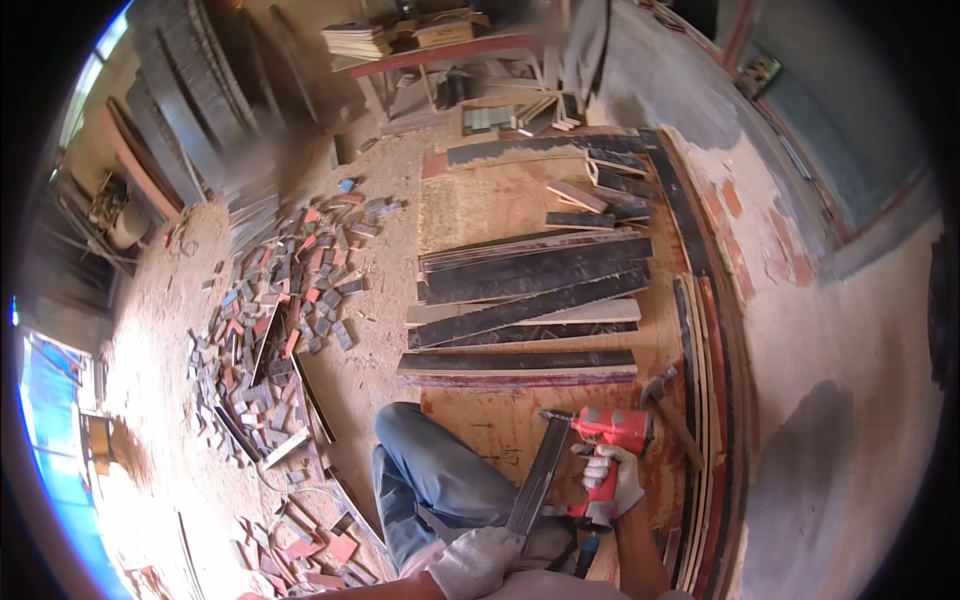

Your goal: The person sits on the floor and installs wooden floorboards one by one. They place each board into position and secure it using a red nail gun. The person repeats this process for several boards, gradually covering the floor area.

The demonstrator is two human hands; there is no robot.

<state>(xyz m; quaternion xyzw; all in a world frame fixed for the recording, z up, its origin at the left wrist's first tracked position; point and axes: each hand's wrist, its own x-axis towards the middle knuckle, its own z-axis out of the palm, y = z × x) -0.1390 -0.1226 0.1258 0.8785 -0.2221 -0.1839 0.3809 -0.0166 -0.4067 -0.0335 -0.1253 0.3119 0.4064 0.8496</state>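
My right hand (622, 482), in a pale glove, is wrapped round the grip of a red nail gun (618, 430). Its dark nose points left, at the upper end of a dark wooden strip (538, 478); whether they touch I cannot tell. The strip slants up from my lap. At its lower end my gloved left hand (475, 562) is closed on it, with the fingertips partly hidden. A blue hose fitting (587, 552) shows below the gun. Just right of the gun, a hammer (675, 422) with a wooden handle lies on the board.
Dark-faced planks (530, 275) lie across the plywood base (470, 215) ahead. Long strips (690, 340) run along its right side by the wall. Left of my knee are heaps of small wood offcuts (285, 300). A red-edged bench (450, 50) stands at the back.
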